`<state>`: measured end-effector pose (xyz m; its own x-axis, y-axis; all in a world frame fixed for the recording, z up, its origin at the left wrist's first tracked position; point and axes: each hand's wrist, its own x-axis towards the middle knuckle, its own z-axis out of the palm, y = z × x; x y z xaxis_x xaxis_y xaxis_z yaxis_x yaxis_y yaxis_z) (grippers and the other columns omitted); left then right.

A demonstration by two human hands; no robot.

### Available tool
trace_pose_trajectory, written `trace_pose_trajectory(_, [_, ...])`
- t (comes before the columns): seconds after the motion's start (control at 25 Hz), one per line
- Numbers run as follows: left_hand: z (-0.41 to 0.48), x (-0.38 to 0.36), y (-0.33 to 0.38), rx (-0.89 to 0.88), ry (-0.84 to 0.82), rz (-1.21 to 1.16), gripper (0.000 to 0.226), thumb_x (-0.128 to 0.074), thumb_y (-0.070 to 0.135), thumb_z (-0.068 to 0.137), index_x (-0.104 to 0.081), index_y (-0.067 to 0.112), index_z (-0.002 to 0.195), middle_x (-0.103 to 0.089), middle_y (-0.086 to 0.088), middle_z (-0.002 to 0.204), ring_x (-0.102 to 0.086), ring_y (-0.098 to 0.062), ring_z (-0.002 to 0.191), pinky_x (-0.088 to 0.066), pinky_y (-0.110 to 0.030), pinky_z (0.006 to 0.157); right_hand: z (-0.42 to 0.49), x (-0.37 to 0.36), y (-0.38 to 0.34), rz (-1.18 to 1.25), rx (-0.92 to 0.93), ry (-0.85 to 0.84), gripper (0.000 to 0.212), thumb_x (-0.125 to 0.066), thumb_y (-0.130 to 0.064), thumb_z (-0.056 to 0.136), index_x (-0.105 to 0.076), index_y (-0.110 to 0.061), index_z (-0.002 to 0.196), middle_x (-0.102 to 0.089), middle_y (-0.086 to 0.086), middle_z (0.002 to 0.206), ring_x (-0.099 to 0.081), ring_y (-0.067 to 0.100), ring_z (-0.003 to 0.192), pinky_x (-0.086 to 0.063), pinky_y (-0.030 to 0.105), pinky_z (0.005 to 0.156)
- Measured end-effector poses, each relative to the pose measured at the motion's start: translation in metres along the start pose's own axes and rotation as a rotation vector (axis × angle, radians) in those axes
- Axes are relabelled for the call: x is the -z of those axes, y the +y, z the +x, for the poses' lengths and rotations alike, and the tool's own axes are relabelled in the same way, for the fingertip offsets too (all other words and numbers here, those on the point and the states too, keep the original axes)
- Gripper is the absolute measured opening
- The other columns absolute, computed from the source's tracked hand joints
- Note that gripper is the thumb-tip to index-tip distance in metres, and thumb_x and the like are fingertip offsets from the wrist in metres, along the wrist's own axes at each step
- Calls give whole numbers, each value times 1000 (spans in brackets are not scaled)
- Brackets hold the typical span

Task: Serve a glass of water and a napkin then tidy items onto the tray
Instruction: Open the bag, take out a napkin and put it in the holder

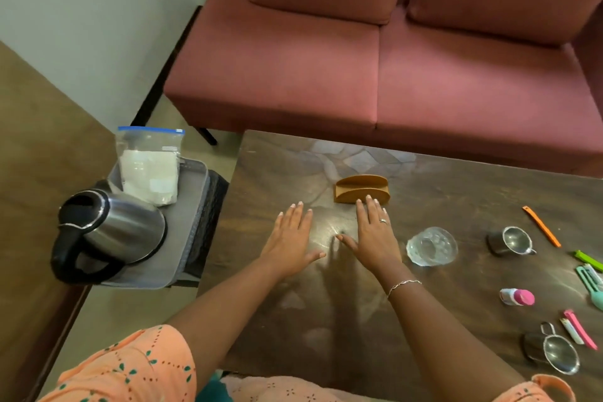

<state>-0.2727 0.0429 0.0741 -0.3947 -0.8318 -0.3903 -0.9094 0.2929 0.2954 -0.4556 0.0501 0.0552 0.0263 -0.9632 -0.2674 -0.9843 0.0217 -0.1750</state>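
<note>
With the left hand [291, 238] and right hand [373, 235] flat, spread and empty on the surface [456, 192], the clear glass [431, 246] just beside the right hand looks fragile and slick, best gripped around its wall.

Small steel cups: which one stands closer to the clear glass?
The small steel cup farther from the person, just right of the clear glass; the other steel cup sits near a pink clip.
</note>
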Motion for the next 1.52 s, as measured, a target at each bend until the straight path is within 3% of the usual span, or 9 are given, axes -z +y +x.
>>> trace_pose_trajectory(0.4, [-33, 47, -154, 200, 87, -29, 86, -41, 55, 89, 3, 9, 147, 7, -15, 157, 9, -27, 145, 3, -42, 118, 57, 1, -150, 103, 137, 4, 82, -41, -58, 87, -8, -12, 146, -5, 12, 156, -1, 26, 145, -6, 37, 117])
trace_pose_trajectory(0.52, [-37, 61, -195, 253, 98, -35, 87, -42, 56, 89, 2, 8, 147, 6, -16, 157, 8, -28, 145, 1, -42, 118, 76, -4, -190, 198, 160, -39, 82, -45, -57, 86, -10, -13, 146, -8, 11, 156, -5, 25, 145, -13, 36, 116])
trace_pose_trajectory(0.88, [-25, 94, -292, 331, 133, -63, 86, -50, 51, 87, -4, 8, 147, 2, -17, 157, 3, -30, 145, -1, -41, 118, 163, -31, -297, 538, 198, -118, 59, -60, -34, 86, -38, -5, 133, -46, 15, 137, -43, 28, 125, -36, 35, 100])
trace_pose_trajectory(1.16, [3, 102, -350, 398, 108, -103, 85, -52, 48, 87, -9, 6, 146, -3, -19, 156, -1, -32, 145, -5, -44, 119, 234, -69, -350, 654, 95, -219, 55, -60, -24, 87, -38, -4, 133, -48, 17, 136, -46, 33, 123, -39, 37, 96])
trace_pose_trajectory(1.32, [13, 106, -370, 430, 141, -152, 84, -54, 48, 86, -11, 7, 146, -8, -19, 155, -5, -31, 144, -8, -43, 119, 270, -85, -372, 664, 31, -248, 46, -56, -11, 86, -41, -5, 129, -44, 21, 137, -30, 35, 134, -31, 42, 108])
trace_pose_trajectory(1.44, [12, 105, -383, 466, 175, -246, 84, -55, 47, 86, -11, 9, 146, -8, -17, 156, -5, -29, 145, -8, -42, 119, 287, -91, -388, 953, -54, -287, 42, -61, -4, 82, -46, -5, 120, -59, 14, 116, -53, 31, 114, -42, 49, 100])
trace_pose_trajectory(1.52, [10, 106, -390, 469, 189, -271, 82, -55, 46, 86, -12, 9, 146, -8, -16, 156, -5, -28, 145, -9, -41, 119, 290, -90, -398, 1143, -153, -235, 42, -66, -6, 81, -47, -3, 118, -60, 3, 88, -61, 18, 84, -51, 40, 87])
